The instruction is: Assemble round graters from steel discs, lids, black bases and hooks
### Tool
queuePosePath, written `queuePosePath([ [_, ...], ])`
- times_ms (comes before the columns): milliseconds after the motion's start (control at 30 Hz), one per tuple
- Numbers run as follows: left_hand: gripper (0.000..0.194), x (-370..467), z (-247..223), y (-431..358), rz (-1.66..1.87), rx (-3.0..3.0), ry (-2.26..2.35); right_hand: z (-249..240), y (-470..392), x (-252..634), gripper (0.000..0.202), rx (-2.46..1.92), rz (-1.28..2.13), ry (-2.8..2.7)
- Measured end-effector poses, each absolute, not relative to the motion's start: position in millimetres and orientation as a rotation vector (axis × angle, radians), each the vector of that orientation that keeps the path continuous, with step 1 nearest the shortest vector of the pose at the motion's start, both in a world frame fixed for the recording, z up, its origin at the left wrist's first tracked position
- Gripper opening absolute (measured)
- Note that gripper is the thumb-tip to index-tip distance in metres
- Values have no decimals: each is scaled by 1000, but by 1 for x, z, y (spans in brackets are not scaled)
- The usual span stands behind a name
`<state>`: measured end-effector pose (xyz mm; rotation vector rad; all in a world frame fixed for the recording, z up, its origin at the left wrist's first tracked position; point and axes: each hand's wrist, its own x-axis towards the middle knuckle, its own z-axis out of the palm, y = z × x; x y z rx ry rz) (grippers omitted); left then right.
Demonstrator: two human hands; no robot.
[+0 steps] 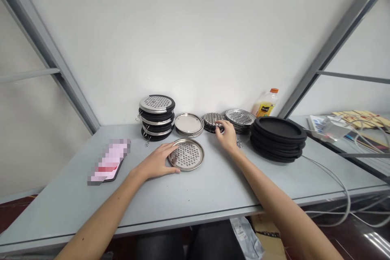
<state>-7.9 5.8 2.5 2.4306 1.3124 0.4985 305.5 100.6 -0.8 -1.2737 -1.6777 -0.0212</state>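
A round metal dish with a perforated, grater-like plate inside (pixel 187 155) lies flat on the table. My left hand (pixel 158 160) rests at its left rim, thumb and fingers spread apart. Farther back, the fingertips of my right hand (pixel 227 135) are pinched at the front right edge of a low stack of perforated metal grater discs (pixel 213 118). The undersides of those fingers are hidden. Left of that stack are plain shallow metal dishes (pixel 189 124), and to its right are more rimmed grater discs (pixel 240 118). Small metal clasps (pixel 239 143) lie beside my right wrist.
Assembled grater lids with black rims (pixel 157 105) stand stacked at the back left. Thick black rings or lids (pixel 278 128) are piled on the right, a bottle with an orange cap (pixel 267 103) behind them. A phone (pixel 111 160) lies left. Cables (pixel 347 203) hang past the right edge.
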Motion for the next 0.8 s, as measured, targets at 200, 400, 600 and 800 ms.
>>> queuePosePath([
  [200, 90, -9, 3, 4, 527, 2410, 1312, 26, 132, 330, 36, -1737, -419, -1707],
  [400, 90, -10, 4, 4, 494, 2408, 1327, 49, 147, 350, 29, -2059, -481, -1832],
  [600, 89, -10, 3, 4, 506, 2404, 1321, 50, 147, 352, 26, -2142, -407, -1888],
  [800, 88, -12, 2, 5, 507, 2403, 1318, 54, 147, 350, 27, -2137, -425, -1834],
])
